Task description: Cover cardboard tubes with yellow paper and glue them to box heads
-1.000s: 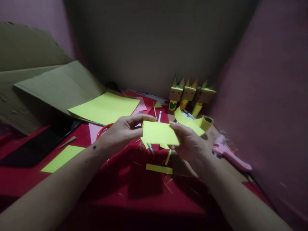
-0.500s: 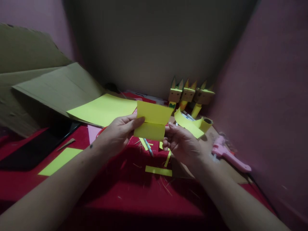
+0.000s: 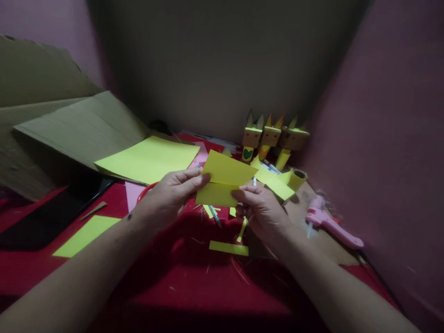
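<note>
in the middle of the frame, the yellow paper point(image 3: 227, 172) was clamped by the fingers of the left hand point(image 3: 176, 192) and the right hand point(image 3: 262, 210), and a skewed bend was risked if it was pulled unevenly.

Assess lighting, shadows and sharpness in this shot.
Head view: dim, the back wall dark grey, the held paper duller than the large sheet; head view: dark shadows on the red cloth; head view: glue gun soft, left forearm apparently stretched toward the corner.
</note>
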The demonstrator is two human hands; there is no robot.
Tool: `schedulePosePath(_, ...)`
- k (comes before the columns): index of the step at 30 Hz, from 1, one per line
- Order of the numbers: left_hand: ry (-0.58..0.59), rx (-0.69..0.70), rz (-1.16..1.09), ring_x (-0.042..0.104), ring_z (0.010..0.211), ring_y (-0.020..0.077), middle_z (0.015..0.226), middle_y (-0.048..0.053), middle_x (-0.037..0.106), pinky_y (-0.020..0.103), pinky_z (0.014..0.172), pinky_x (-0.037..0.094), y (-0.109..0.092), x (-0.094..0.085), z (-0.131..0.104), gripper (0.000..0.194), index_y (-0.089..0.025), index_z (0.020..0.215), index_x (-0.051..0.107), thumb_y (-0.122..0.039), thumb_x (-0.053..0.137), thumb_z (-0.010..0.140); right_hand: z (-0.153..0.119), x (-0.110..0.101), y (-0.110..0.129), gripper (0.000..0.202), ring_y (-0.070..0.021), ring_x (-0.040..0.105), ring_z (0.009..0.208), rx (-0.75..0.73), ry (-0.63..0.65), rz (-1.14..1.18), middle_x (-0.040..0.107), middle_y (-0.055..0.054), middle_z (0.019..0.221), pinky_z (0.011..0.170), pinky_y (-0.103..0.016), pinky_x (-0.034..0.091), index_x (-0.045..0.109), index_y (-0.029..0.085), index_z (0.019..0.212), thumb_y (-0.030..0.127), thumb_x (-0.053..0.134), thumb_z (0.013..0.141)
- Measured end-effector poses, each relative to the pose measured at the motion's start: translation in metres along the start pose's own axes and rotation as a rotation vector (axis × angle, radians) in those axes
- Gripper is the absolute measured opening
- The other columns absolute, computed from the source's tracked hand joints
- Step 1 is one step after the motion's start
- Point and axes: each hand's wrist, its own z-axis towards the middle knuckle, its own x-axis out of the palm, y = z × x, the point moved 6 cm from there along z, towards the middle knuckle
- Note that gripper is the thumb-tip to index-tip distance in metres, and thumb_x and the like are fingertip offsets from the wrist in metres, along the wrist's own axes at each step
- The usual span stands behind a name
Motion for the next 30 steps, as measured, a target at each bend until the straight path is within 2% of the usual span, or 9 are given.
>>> schedulePosePath(5,0.023,-0.008,0.06,0.072,0.092,0.0241,0.098,0.005,0.079,0.029,0.082,0.058,0.003,-0.003,0.0,0.028,-0.024,0.102,0.078,-0.029,0.08,0.075,-0.002,0.001,-0.001,0.019,-0.0059,0.046,0.042,0.0,0.027,-0.059,0.062,0.003,0.059,0.036,-0.02,0.034,0.07,0.016,0.064,0.024,0.085,0.057)
schedulePosePath(13,0.022,0.008,0.153,0.07,0.091,0.0204,0.096,0.002,0.078,0.026,0.086,0.055,0.007,-0.009,0.001,0.019,-0.026,0.1,0.079,-0.028,0.073,0.081,-0.004,0.001,0.0,0.016,-0.0045,0.043,0.041,0.002,0.004,-0.078,0.059,0.004,0.057,0.036,-0.019,0.032,0.068,0.016,0.062,0.021,0.083,0.057)
schedulePosePath(17,0.031,0.018,0.257,0.07,0.087,0.0212,0.096,0.004,0.077,0.027,0.079,0.056,0.004,-0.007,0.0,0.021,-0.027,0.101,0.078,-0.031,0.073,0.081,-0.003,-0.001,0.0,0.015,-0.0049,0.044,0.04,-0.004,0.009,-0.083,0.059,0.003,0.056,0.034,-0.019,0.033,0.069,0.015,0.064,0.022,0.082,0.058)
schedulePosePath(20,0.07,0.108,0.467,0.067,0.096,0.023,0.105,0.004,0.074,0.026,0.078,0.054,-0.007,0.0,-0.002,0.024,-0.028,0.101,0.078,-0.026,0.075,0.077,-0.002,-0.001,-0.001,0.014,-0.0052,0.044,0.039,-0.016,0.024,-0.071,0.059,0.004,0.053,0.033,-0.019,0.034,0.07,0.015,0.063,0.02,0.081,0.057)
schedulePosePath(23,0.146,0.24,0.644,0.064,0.102,0.0251,0.107,0.006,0.071,0.031,0.086,0.053,-0.019,0.01,-0.005,0.027,-0.026,0.098,0.079,-0.021,0.077,0.072,-0.002,0.0,-0.001,0.014,-0.0051,0.044,0.037,-0.021,0.018,-0.041,0.059,0.004,0.05,0.033,-0.018,0.033,0.072,0.015,0.064,0.017,0.081,0.054)
schedulePosePath(26,0.189,0.348,0.69,0.063,0.104,0.0241,0.108,0.006,0.07,0.032,0.088,0.052,-0.024,0.017,-0.006,0.029,-0.026,0.099,0.078,-0.018,0.076,0.071,-0.002,0.0,-0.001,0.015,-0.0059,0.046,0.039,-0.026,0.016,-0.001,0.061,0.004,0.049,0.035,-0.018,0.034,0.074,0.015,0.065,0.016,0.082,0.053)
schedulePosePath(30,0.2,0.398,0.684,0.06,0.114,0.0248,0.117,0.006,0.068,0.033,0.094,0.051,-0.023,0.018,-0.008,0.028,-0.029,0.104,0.076,-0.023,0.075,0.076,-0.003,0.001,0.003,0.016,-0.0077,0.052,0.045,-0.061,0.049,0.023,0.067,0.002,0.056,0.042,-0.02,0.039,0.077,0.018,0.071,0.017,0.083,0.056)
